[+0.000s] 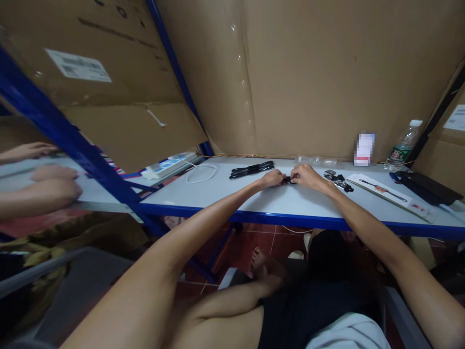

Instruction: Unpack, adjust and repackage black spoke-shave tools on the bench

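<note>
Over the grey tabletop (214, 195), my left hand (273, 178) and my right hand (304, 175) come close together. Both are closed on a small black piece (288, 180) that shows between their fingertips; most of it is hidden, so its kind is unclear. Left of my hands lies a bundle of long black strap-like pieces (251, 169). Just right of my right hand are several small black and shiny parts (338, 180), perhaps buckles or clips. A flat white package (390, 196) with a picture of a black strap lies farther right.
A water bottle (399, 145), a blurred upright card (364, 149) and a black pouch (428, 188) stand or lie at right. At left are a white power strip (170, 166) and cable (214, 173). Blue posts (72, 131) separate another person's arms (39, 186). Cardboard (308, 77) walls the back.
</note>
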Demonstrator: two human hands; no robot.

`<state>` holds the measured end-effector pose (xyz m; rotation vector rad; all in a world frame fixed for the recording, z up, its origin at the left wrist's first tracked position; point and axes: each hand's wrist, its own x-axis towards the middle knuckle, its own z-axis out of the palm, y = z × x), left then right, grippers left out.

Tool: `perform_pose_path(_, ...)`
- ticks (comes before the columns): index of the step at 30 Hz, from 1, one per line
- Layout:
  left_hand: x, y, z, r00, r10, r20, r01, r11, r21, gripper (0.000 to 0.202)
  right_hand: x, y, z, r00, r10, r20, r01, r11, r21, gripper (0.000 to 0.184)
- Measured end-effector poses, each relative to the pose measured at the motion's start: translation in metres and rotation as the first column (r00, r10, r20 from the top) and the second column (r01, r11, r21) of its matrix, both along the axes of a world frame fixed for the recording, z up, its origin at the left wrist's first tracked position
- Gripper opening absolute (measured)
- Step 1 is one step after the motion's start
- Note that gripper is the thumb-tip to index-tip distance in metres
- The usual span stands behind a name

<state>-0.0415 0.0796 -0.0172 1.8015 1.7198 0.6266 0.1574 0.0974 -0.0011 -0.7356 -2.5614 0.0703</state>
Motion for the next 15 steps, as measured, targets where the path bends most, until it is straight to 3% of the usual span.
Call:
perform_pose_path(7, 0.001, -0.004, 0.002, 1.000, 0.010, 0.011, -0.010, 1.000, -0.012, 0.034, -0.008, -0.009, 0.000, 0.985, -0.161, -0.055, 0.156, 0.983, -0.092, 0.013)
perform_pose_path(12, 0.002, -0.005, 0.004, 1.000, 0.010, 0.012, -0.010, 1.000, -0.019, 0.033, -0.009, -0.018, 0.005, 0.978, -0.208, 0.001, 0.208, 0.976, -0.071, 0.019)
perform_pose_path(15, 0.002, -0.006, 0.004, 1.000, 0.016, -0.002, -0.016, 1.000, -0.015, 0.034, -0.008, -0.025, 0.011, 0.934, -0.356, 0.030, 0.357, 0.932, -0.057, 0.027)
